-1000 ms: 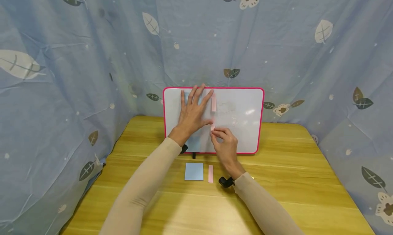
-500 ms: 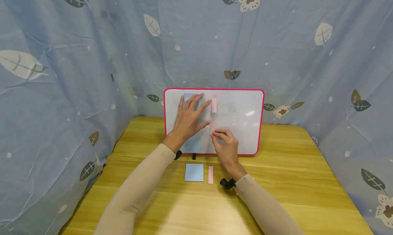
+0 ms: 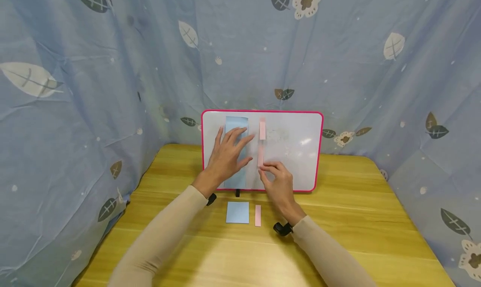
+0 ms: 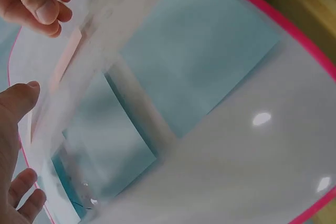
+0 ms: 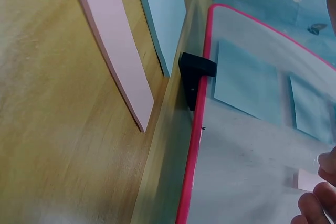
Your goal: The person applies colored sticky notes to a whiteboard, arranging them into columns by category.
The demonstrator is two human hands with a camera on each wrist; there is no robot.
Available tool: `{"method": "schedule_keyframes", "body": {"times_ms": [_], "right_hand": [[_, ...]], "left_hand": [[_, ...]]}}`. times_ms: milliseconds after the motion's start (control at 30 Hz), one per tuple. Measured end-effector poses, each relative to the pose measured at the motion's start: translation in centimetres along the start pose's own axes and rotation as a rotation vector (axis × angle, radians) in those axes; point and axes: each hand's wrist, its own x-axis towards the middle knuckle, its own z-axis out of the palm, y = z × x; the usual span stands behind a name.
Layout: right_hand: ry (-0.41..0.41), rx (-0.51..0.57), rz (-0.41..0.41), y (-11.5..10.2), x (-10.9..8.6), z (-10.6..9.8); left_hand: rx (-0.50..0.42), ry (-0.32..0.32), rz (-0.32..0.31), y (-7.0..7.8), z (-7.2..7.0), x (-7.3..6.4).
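A whiteboard [image 3: 297, 153] with a red-pink rim stands upright on the table. Two narrow pink sticky notes, an upper one [image 3: 262, 130] and a lower one [image 3: 261, 154], run down its middle. Left of them, pale blue sticky notes [image 4: 199, 51] form a column. My left hand [image 3: 225, 157] is spread before this column, fingers apart and holding nothing. My right hand [image 3: 279, 185] has curled fingers, thumb and index tips close together right at the lower pink note's bottom end. That end [image 5: 307, 180] shows uncovered beside the fingertips [image 5: 312, 205].
On the wooden table [image 3: 233, 253], in front of the board, lie a blue sticky-note pad [image 3: 237, 212] and a narrow pink pad [image 3: 257, 215]. A black clip-like foot [image 5: 195, 74] is at the board's lower edge. Patterned blue curtains [image 3: 240, 49] enclose the table's back and sides.
My left hand has moved down and left, off the pink notes, baring the top blue note. My right hand has shifted slightly down, and the lower pink note's end shows more.
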Motion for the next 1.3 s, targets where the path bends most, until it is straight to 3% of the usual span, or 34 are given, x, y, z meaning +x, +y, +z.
{"method": "schedule_keyframes", "body": {"times_ms": [400,567,800,1300], "right_hand": [[-0.112,-0.034,-0.086,-0.8,-0.8,-1.3],[-0.160,-0.060,-0.129,-0.7,-1.2,-1.8],[-0.247,-0.071,-0.103,-0.3,-2.1,-2.3],[-0.396,-0.115,-0.116,0.1,-3.4,-3.7]], "left_hand": [[-0.061,-0.005,0.063,1.0,-0.4,-2.8],[-0.083,-0.072,0.065,1.3,-0.4,-4.4],[-0.088,-0.144,0.088,1.3,-0.1,-7.0],[-0.246,-0.371,0.138,2.8,0.7,-9.6]]}}
